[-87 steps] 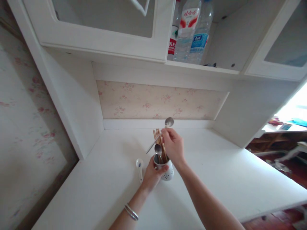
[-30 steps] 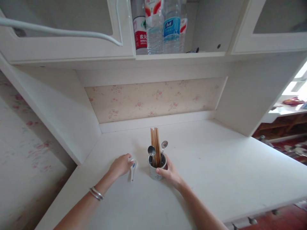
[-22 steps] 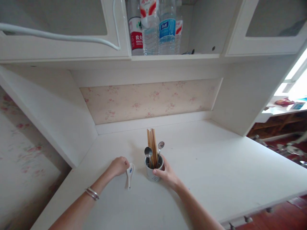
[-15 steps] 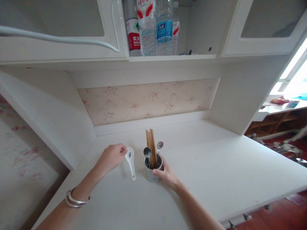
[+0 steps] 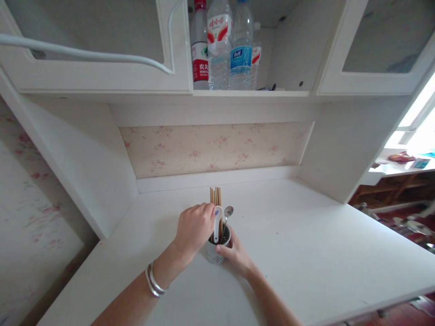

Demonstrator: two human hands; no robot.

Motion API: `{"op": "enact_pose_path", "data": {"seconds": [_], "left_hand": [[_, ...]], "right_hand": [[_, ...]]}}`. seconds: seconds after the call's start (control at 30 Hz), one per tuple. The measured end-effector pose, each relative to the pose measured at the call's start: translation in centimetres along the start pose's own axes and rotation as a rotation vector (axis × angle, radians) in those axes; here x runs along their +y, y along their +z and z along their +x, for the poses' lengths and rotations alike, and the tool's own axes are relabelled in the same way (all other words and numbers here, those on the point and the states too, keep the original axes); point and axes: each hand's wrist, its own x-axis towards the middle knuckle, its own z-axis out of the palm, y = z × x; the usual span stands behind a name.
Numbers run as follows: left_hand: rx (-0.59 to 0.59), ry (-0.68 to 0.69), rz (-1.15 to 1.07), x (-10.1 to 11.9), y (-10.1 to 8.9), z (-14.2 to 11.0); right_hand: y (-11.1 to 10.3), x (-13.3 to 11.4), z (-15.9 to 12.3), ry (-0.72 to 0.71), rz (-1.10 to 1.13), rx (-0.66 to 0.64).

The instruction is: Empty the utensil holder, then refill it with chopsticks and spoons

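My left hand (image 5: 196, 225) is closed on the bowl end of a white ceramic soup spoon (image 5: 216, 228) with a blue mark. The spoon's handle points down, its tip at the mouth of a perforated utensil holder (image 5: 215, 256); whether the tip is inside, I cannot tell. My right hand (image 5: 237, 253) is wrapped round the holder's right side, thumb at the front rim. Several wooden chopsticks (image 5: 215, 195) stand upright in the holder. A metal spoon (image 5: 229, 211) leans to the right among them. My left hand hides the holder's left part.
The holder stands on a white countertop (image 5: 288, 235). Overhead, an open cabinet section holds several plastic bottles (image 5: 219, 50), and a white cable (image 5: 102, 55) hangs across the left cabinet door. White side panels (image 5: 360, 136) bound the counter.
My left hand has carried the soup spoon rightward from beside the holder to its mouth. The right hand keeps its hold. The view has tilted up slightly.
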Motion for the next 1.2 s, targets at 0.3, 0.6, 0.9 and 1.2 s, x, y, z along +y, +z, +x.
{"op": "enact_pose_path", "data": {"seconds": [0.3,0.6,0.9,1.2], "left_hand": [[-0.032,-0.017,-0.112,0.0,3.3,-3.1],[-0.031,-0.372,-0.634,-3.3,4.2,-6.6],[-0.352,-0.622,-0.9,-6.6,10.1,-10.6],[-0.421,-0.573,-0.996,-6.4,10.3,-10.9]], "right_hand": [[0.3,-0.3,0.2,-0.022,-0.01,-0.009],[-0.1,-0.1,-0.4,0.036,-0.195,0.127],[-9.5,-2.5,3.3,0.021,-0.412,0.622],[-15.3,-3.1,3.4,0.042,-0.594,0.823]]}}
